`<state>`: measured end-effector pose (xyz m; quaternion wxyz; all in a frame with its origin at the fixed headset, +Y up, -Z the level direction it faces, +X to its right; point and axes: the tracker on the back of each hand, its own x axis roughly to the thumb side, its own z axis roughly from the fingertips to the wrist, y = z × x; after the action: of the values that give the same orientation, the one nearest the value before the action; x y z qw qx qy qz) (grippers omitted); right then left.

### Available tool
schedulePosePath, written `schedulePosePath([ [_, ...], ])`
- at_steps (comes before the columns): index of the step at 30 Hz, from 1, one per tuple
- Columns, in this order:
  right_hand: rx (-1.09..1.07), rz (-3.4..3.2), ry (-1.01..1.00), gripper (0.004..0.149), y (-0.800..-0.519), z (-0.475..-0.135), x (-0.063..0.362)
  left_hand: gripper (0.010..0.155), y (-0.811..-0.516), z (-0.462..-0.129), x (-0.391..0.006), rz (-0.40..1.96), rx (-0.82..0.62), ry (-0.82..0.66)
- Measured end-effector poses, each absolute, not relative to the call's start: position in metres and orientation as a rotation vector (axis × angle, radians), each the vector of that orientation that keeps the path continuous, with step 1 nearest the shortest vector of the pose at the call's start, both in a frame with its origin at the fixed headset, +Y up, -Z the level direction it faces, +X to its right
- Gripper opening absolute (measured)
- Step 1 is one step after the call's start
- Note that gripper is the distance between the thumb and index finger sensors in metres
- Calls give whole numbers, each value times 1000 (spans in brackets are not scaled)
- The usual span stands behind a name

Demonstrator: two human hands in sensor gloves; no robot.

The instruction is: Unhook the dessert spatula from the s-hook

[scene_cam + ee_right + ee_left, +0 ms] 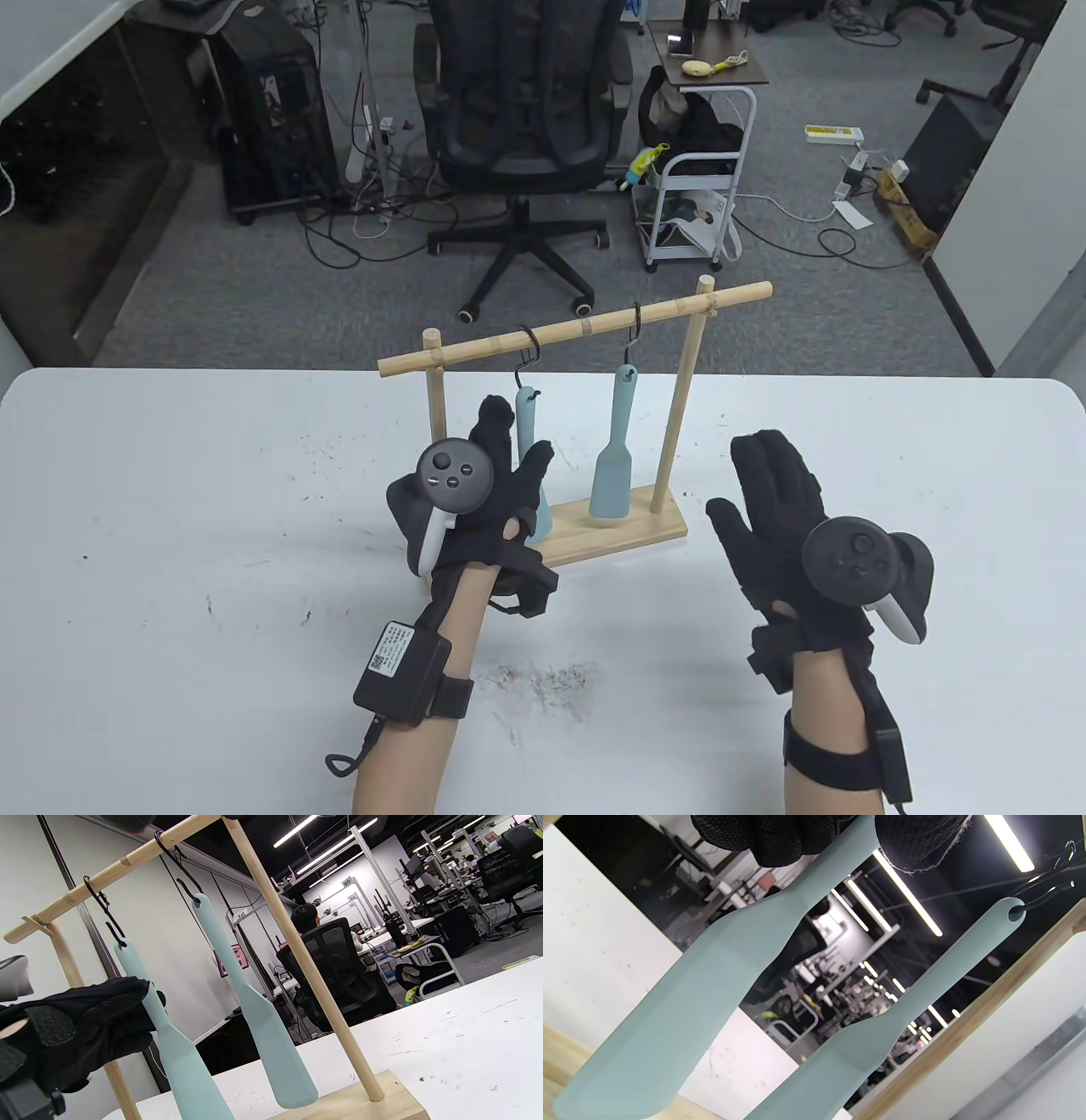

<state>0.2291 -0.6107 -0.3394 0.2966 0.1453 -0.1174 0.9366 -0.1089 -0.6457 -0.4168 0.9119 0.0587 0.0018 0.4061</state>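
Two pale teal dessert spatulas hang from black s-hooks on a bamboo rail (577, 327). My left hand (501, 475) grips the handle of the left spatula (526, 416), which still hangs on its s-hook (528, 346). In the left wrist view my fingers (780, 836) wrap that spatula (712, 984). In the right wrist view the left glove (85, 1022) holds it (178, 1056) under the hook (106, 912). The right spatula (612, 463) hangs free on its hook (634, 327). My right hand (780, 518) is open, fingers spread, above the table right of the rack.
The wooden rack's base (628, 535) sits on the white table (212, 526), with two upright posts (679, 407). Beyond the table's far edge are an office chair (522, 127) and a small white cart (700, 187) on the floor.
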Motion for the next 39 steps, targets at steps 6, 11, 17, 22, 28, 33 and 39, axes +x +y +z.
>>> schedulePosePath([
  [6, 390, 2486, -309, 74, -611, -340, 229, 81, -651, -421, -107, 851, 109, 11],
  [11, 391, 2483, -307, 74, -611, -340, 230, 79, -652, -423, -105, 859, 102, 0],
  [17, 391, 2481, -302, 74, -611, -340, 230, 72, -651, -423, -105, 874, 89, 1],
  [22, 391, 2482, -300, 74, -611, -340, 230, 68, -651, -423, -106, 880, 88, 3],
  [28, 390, 2484, -294, 74, -611, -341, 229, 66, -651, -424, -107, 891, 76, -4],
  [33, 391, 2486, -291, 74, -612, -341, 229, 64, -652, -424, -108, 902, 72, -5],
  [39, 389, 2487, -288, 74, -612, -342, 228, 61, -651, -424, -108, 906, 69, -19],
])
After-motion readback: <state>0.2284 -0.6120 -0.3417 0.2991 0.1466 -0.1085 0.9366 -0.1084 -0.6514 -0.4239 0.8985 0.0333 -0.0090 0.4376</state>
